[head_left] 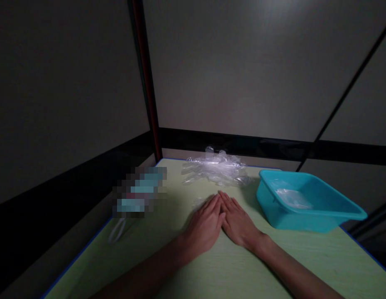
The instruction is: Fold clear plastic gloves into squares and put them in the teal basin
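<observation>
My left hand (205, 224) and my right hand (238, 220) rest palm down on the pale green table (224, 270), side by side, with their fingertips touching. The fingers of both are stretched out. A small piece of clear plastic (198, 202) shows just beyond my left hand; part of it may be hidden under the fingers. Farther back lies a loose pile of clear plastic gloves (218, 166). To the right, a turquoise basin (305, 220) holds some flat clear plastic (294, 198).
At the table's left edge lies a blurred-out bluish object (143, 189), with a white strap loop (117, 230) in front of it. Grey wall panels with a dark band (230, 143) stand behind the table and to its left.
</observation>
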{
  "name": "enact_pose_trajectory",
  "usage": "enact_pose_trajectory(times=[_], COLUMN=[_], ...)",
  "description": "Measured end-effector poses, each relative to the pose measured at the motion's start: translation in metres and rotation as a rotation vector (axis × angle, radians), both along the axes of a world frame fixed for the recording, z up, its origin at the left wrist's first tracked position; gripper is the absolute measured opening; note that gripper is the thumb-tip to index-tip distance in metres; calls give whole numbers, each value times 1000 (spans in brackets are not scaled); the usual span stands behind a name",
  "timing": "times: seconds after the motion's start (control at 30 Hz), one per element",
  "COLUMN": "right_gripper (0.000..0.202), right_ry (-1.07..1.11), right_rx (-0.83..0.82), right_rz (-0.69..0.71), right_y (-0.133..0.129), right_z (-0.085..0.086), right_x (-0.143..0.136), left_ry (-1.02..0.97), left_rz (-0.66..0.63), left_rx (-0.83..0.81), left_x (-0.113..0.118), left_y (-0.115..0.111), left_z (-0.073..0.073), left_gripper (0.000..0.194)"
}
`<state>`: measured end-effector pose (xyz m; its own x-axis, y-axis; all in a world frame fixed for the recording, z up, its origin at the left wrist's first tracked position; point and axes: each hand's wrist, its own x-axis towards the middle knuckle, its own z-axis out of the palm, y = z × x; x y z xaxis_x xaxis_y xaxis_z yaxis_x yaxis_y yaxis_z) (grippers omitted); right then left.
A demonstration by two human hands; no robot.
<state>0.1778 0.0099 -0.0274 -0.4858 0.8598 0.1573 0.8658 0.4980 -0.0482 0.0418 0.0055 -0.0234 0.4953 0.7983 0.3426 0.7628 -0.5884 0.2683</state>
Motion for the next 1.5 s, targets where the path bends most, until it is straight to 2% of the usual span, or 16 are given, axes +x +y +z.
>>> enact_pose_trajectory(times=[0.17, 0.43, 0.9, 1.23, 1.33, 1.5], right_gripper=[52, 52, 55, 59, 56, 44], right_ry=[-16, -22, 17, 55, 131, 449], right_rx=[-24, -35, -51, -71, -112, -124], right_rz=[10, -29, -39, -107, -110, -71], right_y=[2, 1, 2, 6, 12, 26], right_z=[-4, -1, -1, -3, -4, -3], right_x=[2, 0, 7, 25, 36, 48], left_ry=[84, 178, 215, 210, 214, 195], left_rz=[-6, 53, 94, 98, 80, -31], left_rx=[-38, -46, -46, -70, -110, -140], left_x=[-1, -13, -38, -39, -42, -52], left_y=[0, -2, 1, 1, 1, 1], left_z=[-9, -5, -5, -4, -2, 3], left_gripper=[55, 66, 64, 63, 66, 76])
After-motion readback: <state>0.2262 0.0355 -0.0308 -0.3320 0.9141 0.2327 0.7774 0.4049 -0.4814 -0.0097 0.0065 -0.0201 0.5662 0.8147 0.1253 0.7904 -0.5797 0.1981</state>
